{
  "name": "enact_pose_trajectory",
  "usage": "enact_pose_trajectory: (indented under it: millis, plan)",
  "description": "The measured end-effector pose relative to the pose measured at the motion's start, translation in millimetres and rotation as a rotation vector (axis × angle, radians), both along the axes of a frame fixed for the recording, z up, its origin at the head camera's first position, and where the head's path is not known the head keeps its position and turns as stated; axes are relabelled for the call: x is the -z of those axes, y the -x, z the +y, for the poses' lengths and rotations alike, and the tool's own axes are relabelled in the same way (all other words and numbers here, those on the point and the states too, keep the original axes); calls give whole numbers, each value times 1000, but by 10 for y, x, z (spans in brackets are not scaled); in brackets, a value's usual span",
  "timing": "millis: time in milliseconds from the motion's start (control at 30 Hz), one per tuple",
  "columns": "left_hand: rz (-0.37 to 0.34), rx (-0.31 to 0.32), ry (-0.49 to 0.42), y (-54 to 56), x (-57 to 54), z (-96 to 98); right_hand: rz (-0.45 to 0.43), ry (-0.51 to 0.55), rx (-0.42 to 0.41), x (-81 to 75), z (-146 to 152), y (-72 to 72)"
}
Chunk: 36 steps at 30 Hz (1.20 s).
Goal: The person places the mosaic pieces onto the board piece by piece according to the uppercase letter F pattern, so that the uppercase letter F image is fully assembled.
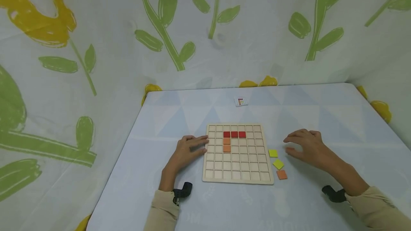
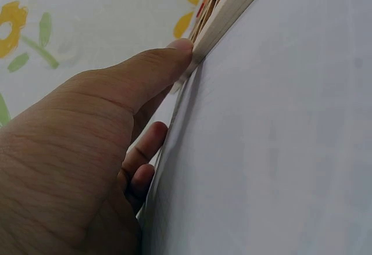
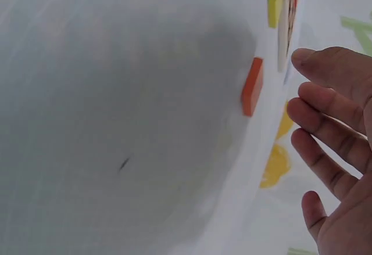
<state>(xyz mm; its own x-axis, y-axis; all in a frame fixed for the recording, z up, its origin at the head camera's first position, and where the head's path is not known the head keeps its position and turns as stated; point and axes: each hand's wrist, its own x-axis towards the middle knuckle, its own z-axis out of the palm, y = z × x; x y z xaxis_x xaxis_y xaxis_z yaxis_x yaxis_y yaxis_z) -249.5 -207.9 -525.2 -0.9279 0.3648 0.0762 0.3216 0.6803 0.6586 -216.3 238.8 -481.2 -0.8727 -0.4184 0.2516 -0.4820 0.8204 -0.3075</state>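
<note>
A wooden grid board (image 1: 237,177) lies flat on the table. Three red tiles (image 1: 234,134) fill a row in its upper part, with two orange tiles (image 1: 227,144) in a column below the leftmost. My left hand (image 1: 187,154) rests at the board's left edge; in the left wrist view the thumb (image 2: 165,66) touches its side. To the right of the board, my right hand (image 1: 308,148) is held above the table, fingers apart and holding nothing. Between that hand and the board lie two yellow tiles (image 1: 273,153) and a loose orange tile (image 1: 282,174).
Behind the board, toward the table's far edge, lies a small pattern card (image 1: 240,101) showing a coloured grid. A white cloth (image 1: 250,56) with printed flowers hangs behind and beside the table (image 1: 321,117). Both wrists wear black camera mounts (image 1: 183,190).
</note>
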Motion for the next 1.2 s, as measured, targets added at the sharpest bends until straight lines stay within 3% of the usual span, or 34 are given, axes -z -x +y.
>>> enact_pose_trajectory:
  millis: [467, 767, 1000, 1200]
  plan:
    - [-12, -2, 15, -6, -8, -29, -60, -51, 21, 107, 117, -16]
    - [-9, 3, 9, -5, -23, -28, 62, -6, -18, 127, 95, -1]
    - [-4, 3, 29, -3, -8, -15, 145, 80, -108, 53, -31, -17]
    - [-4, 6, 6, -6, -19, 0, 145, 105, -140, 6, -167, 11]
